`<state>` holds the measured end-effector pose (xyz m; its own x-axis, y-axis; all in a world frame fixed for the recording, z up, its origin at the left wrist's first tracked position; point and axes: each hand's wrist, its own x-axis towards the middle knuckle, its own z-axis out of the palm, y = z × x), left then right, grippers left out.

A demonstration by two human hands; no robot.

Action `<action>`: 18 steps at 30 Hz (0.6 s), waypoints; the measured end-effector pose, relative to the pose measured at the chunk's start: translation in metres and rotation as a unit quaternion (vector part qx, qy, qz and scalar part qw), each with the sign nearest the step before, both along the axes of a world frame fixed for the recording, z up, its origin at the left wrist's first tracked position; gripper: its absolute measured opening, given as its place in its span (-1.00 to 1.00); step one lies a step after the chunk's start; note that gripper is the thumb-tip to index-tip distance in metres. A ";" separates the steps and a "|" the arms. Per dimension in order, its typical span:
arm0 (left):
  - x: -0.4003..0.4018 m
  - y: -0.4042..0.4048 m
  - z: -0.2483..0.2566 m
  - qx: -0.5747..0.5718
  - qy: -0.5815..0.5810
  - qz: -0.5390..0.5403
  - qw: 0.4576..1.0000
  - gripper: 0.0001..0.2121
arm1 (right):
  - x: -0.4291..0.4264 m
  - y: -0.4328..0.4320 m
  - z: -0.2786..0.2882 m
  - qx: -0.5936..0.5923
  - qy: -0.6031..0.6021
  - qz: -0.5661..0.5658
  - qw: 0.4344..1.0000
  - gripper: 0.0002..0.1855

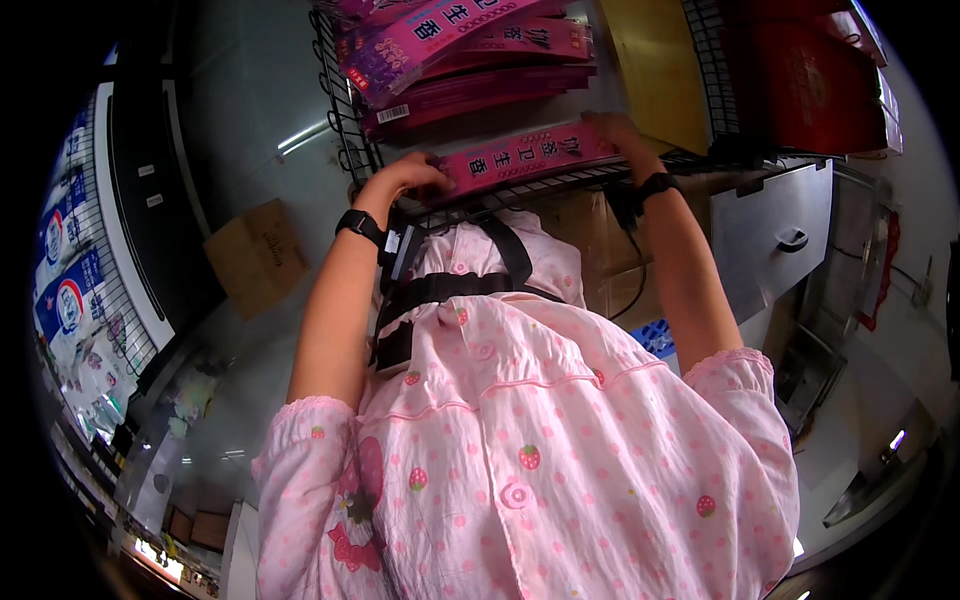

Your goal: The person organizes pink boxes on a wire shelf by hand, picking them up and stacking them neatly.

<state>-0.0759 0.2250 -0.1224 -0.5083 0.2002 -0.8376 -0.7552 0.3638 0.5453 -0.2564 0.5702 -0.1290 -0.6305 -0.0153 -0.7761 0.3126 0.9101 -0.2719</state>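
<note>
A long, flat pink incense packet (525, 159) bearing printed writing spans the front of a wire-rimmed shelf. At its left end, my left hand (414, 174) grips it with the fingers curled over the end. My right hand (616, 136) holds the opposite end, and its fingertips are partly hidden in shade. Just behind lies a loose pile of similar pink and purple packets (465, 94), several of them overlapping at angles. The black wire rim (517, 193) of the shelf runs close below the held packet.
Right of the pile is a yellow board-like surface (652, 67), then red boxes (806, 82) behind a wire divider. A cardboard box (256, 259) sits on the floor at left. Packaged goods (67, 300) fill a wire rack at far left. Below the shelf hangs a black cable (639, 262).
</note>
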 end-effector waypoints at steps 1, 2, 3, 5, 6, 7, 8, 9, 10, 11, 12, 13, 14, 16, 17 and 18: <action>-0.002 0.005 0.001 0.003 -0.001 -0.002 1.000 -0.58 | -0.009 0.007 -0.001 -0.008 0.024 0.003 1.000 -0.42; -0.006 0.012 0.002 0.021 0.020 0.019 0.999 -0.60 | -0.014 0.017 -0.001 -0.016 0.049 0.006 0.999 -0.40; -0.010 0.016 0.004 0.038 0.041 0.044 0.997 -0.61 | -0.016 0.019 0.000 -0.014 0.048 0.007 0.999 -0.40; -0.018 0.027 0.008 0.045 0.044 0.050 0.997 -0.61 | -0.018 0.027 0.004 -0.078 0.109 -0.063 0.989 -0.40; -0.022 0.034 0.009 0.050 0.049 0.054 0.996 -0.61 | -0.020 0.032 0.011 -0.076 0.108 -0.065 0.989 -0.40; -0.024 0.038 0.005 0.048 0.047 0.057 0.996 -0.61 | -0.025 0.033 0.018 -0.041 0.080 -0.041 0.995 -0.43; -0.025 0.043 0.002 0.043 0.058 0.048 0.996 -0.60 | -0.027 0.032 0.024 -0.006 0.052 -0.016 0.999 -0.45; -0.030 0.050 -0.001 0.041 0.072 0.032 0.996 -0.59 | -0.030 0.044 0.023 -0.005 0.053 -0.019 0.998 -0.45; -0.032 0.058 -0.003 0.029 0.071 0.037 0.996 -0.59 | -0.031 0.060 0.017 -0.009 0.057 -0.025 0.998 -0.42; -0.035 0.060 -0.005 0.030 0.072 0.034 0.996 -0.59 | -0.029 0.072 0.008 -0.013 0.060 -0.031 0.998 -0.39; -0.034 0.062 -0.009 0.032 0.068 0.019 0.997 -0.59 | -0.022 0.077 -0.002 -0.012 0.058 -0.034 0.998 -0.39; -0.035 0.062 -0.011 0.035 0.066 0.004 0.997 -0.60 | -0.018 0.080 -0.007 -0.059 0.081 -0.061 0.993 -0.38; -0.033 0.060 -0.011 0.036 0.068 0.000 0.997 -0.60 | -0.013 0.082 -0.012 -0.105 0.104 -0.088 0.985 -0.37; -0.032 0.057 -0.011 0.021 0.049 -0.019 0.998 -0.59 | -0.008 0.085 -0.019 -0.078 0.076 -0.076 0.991 -0.39; -0.031 0.055 -0.011 0.025 0.055 -0.028 0.998 -0.59 | -0.007 0.083 -0.021 -0.055 0.041 -0.058 0.996 -0.40; -0.026 0.049 -0.013 0.010 0.049 -0.019 0.999 -0.58 | 0.000 0.072 -0.021 -0.059 0.040 -0.054 0.996 -0.37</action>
